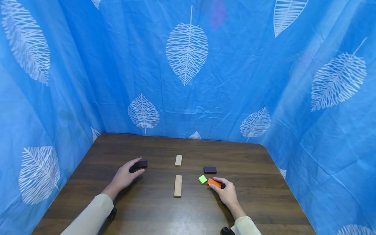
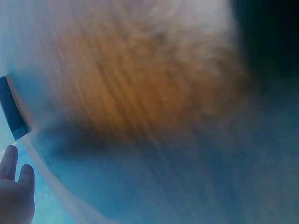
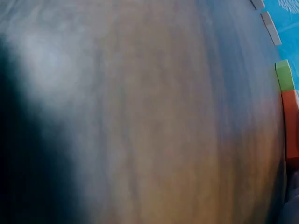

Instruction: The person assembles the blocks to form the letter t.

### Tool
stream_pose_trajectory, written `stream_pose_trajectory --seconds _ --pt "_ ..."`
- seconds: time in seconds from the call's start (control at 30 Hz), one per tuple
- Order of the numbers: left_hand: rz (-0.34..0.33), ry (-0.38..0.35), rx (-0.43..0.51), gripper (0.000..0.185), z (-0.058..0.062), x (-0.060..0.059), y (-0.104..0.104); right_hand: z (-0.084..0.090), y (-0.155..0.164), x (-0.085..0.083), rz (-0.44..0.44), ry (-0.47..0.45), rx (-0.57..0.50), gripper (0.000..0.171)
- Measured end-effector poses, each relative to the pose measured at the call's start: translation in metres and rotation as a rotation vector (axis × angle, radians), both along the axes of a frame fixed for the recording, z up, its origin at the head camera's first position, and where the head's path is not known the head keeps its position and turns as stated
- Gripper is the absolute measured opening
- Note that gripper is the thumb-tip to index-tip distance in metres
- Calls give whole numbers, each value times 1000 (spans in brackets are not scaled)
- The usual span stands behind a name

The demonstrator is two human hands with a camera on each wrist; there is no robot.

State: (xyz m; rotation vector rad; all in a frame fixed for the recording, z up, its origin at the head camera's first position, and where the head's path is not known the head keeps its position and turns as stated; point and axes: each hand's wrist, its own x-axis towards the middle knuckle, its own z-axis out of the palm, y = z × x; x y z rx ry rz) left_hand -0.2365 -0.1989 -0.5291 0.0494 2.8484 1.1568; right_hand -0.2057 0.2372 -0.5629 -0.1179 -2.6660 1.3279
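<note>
A blue curtain (image 1: 205, 101) printed with white leaves hangs behind and on both sides of my brown desk (image 1: 141, 209). My left grip (image 1: 122, 176) is loose, thumb and fingers spread about the left dark block (image 1: 143, 164), which lies on the desk toward its left side; I cannot tell whether they touch it. My right grip (image 1: 227, 192) pinches the orange block (image 1: 212, 181) between thumb and fingers, right of the desk's middle. Between my two hands lies the long wooden block (image 1: 178, 186), pointing away from me. The right dark block (image 1: 210, 170) lies just beyond the orange one. The short pale block (image 1: 178, 160) sits farther off, beyond the long one. Smallest, the green block (image 1: 202, 179) lies just left of the orange.
</note>
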Motion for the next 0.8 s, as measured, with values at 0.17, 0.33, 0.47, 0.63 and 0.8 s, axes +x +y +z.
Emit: stream_pose_trajectory --seconds 0.17,0.33,0.47,0.63,0.8 --pt "23 -5 8 61 1 -4 -2 -2 0 -3 1 27 13 35" --pt "12 14 5 57 -6 -12 -2 -5 1 -1 -9 56 25 32" --pt "25 18 -7 53 -10 -17 -1 -6 1 0 -17 68 28 31" --pt "56 -5 -20 51 -11 -21 -2 -7 -1 0 -19 58 38 31" --pt "64 -40 13 53 -10 -24 -3 -6 -1 -2 -25 57 41 31"
